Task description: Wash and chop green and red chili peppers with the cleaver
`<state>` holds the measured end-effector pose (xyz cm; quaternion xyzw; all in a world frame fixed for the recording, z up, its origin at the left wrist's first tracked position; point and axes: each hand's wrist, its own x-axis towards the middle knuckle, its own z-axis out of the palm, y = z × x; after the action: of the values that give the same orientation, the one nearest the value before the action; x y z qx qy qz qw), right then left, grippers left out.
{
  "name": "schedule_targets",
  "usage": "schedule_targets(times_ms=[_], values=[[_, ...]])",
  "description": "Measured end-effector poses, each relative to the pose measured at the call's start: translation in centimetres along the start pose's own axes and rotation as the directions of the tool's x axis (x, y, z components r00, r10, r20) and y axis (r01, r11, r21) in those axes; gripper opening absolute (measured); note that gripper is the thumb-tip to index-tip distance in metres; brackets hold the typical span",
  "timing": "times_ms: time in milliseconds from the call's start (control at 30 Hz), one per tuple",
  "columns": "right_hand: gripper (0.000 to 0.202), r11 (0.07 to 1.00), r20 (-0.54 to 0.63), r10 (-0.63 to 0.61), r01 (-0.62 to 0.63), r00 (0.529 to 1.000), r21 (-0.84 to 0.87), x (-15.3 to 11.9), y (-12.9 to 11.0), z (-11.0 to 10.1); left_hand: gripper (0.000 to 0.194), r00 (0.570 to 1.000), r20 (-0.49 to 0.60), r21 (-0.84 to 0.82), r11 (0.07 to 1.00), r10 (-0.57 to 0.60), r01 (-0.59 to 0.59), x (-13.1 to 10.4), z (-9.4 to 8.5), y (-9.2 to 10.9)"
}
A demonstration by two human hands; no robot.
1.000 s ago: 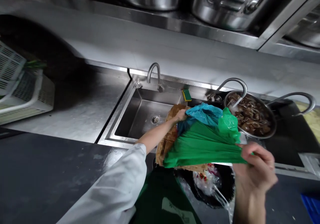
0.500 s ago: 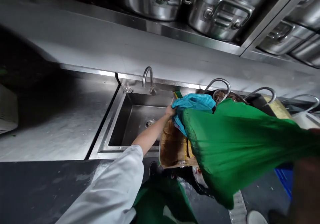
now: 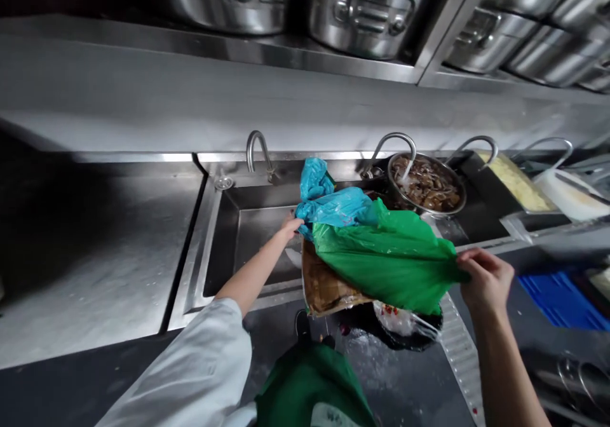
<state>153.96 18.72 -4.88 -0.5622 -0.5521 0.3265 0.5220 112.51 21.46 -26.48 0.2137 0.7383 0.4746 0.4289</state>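
Fingers pinched, my left hand (image 3: 290,225) grips the edge of a crumpled blue plastic bag (image 3: 340,208) beside the sink's right side. My right hand (image 3: 487,277) is closed on the gathered end of a green plastic bag (image 3: 386,249). The green bag stretches between the two hands, its left end against the blue bag. Beneath both lies a flattened brown cardboard box (image 3: 326,284), partly hidden by the green bag. I cannot tell what, if anything, is inside the bags.
A steel sink (image 3: 223,243) with a curved tap (image 3: 257,150) lies left. Behind the bags stands a metal bowl (image 3: 429,185) of brown food. A lined waste bin (image 3: 414,335) is on the floor below. Steel pots (image 3: 366,14) fill the shelf above; a blue crate (image 3: 562,300) sits right.
The green bag has dropped lower and shrunk in view as my right hand moved left into sight, holding its end. The view has shifted right, uncovering the bowl and the bin.
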Motion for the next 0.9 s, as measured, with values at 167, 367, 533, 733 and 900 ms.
schedule_targets(times_ms=[167, 367, 533, 733, 900], values=[[0.018, 0.952, 0.119, -0.144, 0.171, 0.982, -0.254, 1.3, 1.1, 2.7, 0.101, 0.871, 0.059, 0.424, 0.778, 0.487, -0.464, -2.5, 0.9, 2.0], [0.077, 0.519, 0.472, 0.103, 0.357, 0.876, -0.776, -1.1, 7.4, 12.3, 0.060, 0.811, 0.331, 0.646, 0.511, 0.482, -0.567, -2.2, 5.6, 5.0], [0.050, 0.246, 0.522, 0.168, 0.477, 0.836, -0.844, -3.6, 11.1, 16.3, 0.042, 0.877, 0.259, 0.700, 0.547, 0.404, -0.459, 1.3, 5.6, 5.3], [0.020, 0.324, 0.626, 0.153, 0.560, 0.765, -0.763, -4.5, 9.1, 13.4, 0.046, 0.831, 0.325, 0.467, 0.688, 0.451, -0.556, 4.2, 5.4, 4.7], [0.025, 0.403, 0.648, -0.056, 0.611, 0.760, -0.682, -4.6, 6.4, 10.1, 0.056, 0.777, 0.451, 0.266, 0.765, 0.439, -0.587, 5.1, 5.9, 5.7]])
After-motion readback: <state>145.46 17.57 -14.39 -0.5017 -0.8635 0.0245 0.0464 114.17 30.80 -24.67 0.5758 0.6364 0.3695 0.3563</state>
